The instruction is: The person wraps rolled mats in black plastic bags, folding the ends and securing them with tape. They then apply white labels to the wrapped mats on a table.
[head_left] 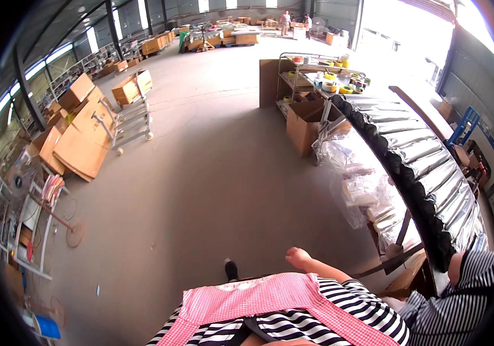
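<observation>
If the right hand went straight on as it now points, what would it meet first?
The way looks free: the right hand points across the grey floor, though depth is unclear.

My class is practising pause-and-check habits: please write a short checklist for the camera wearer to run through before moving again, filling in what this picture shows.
1. Right hand free of any load: ok, no object shows in it.
2. Left hand free: cannot tell, it is out of view.
3. Pink checked apron worn at the front: ok.
4. Room on the right side: not ok, a co-worker in stripes is close by, next to the long silver-and-black pleated covering.
5. Cardboard box by the plastic wrapping standing upright: ok.
6. Contents of that box: cannot tell.
</observation>
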Tool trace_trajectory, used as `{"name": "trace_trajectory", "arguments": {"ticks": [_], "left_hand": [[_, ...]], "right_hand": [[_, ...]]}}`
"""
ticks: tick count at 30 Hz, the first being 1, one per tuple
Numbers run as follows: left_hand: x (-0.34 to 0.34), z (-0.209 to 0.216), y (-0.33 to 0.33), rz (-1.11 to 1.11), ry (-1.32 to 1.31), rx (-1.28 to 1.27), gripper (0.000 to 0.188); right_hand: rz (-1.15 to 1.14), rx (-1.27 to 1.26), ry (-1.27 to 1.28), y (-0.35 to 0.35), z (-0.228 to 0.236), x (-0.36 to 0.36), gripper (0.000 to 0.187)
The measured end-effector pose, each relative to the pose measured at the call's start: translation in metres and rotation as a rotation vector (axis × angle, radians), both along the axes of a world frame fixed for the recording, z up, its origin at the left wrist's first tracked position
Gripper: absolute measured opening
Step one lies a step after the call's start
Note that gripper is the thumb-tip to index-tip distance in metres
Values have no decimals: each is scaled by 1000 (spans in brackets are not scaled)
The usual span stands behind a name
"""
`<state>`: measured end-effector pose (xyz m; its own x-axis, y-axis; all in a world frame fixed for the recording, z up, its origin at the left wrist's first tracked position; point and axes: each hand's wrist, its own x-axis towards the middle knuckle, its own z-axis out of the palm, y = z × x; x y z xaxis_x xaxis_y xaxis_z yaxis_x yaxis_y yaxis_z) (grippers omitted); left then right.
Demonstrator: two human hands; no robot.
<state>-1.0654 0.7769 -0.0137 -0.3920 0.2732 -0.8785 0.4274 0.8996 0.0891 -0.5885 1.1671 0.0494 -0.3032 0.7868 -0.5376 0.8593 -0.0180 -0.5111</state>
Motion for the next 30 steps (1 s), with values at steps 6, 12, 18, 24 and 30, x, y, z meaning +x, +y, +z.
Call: {"name": "trace_trajectory", "arguments": {"ticks": [6, 12, 18, 24, 30], "left_hand": [[-117, -2, 231, -344, 80, 12, 40], [-167, 80, 650, -213, 291, 948, 45], [-24, 154, 921, -542, 28, 1302, 43], [22, 83, 974, -773, -348, 588, 46], [-56, 20, 1014, -635, -87, 15, 43]], "right_hand": [[-128, -216, -181, 63, -80, 78, 46], [-825, -217, -91, 101, -66, 102, 46], [-885, -284, -45, 210, -120, 96, 47], [-663, -259, -57, 430, -158, 134, 46], [-874, 186, 148, 671, -49, 134, 45]]}}
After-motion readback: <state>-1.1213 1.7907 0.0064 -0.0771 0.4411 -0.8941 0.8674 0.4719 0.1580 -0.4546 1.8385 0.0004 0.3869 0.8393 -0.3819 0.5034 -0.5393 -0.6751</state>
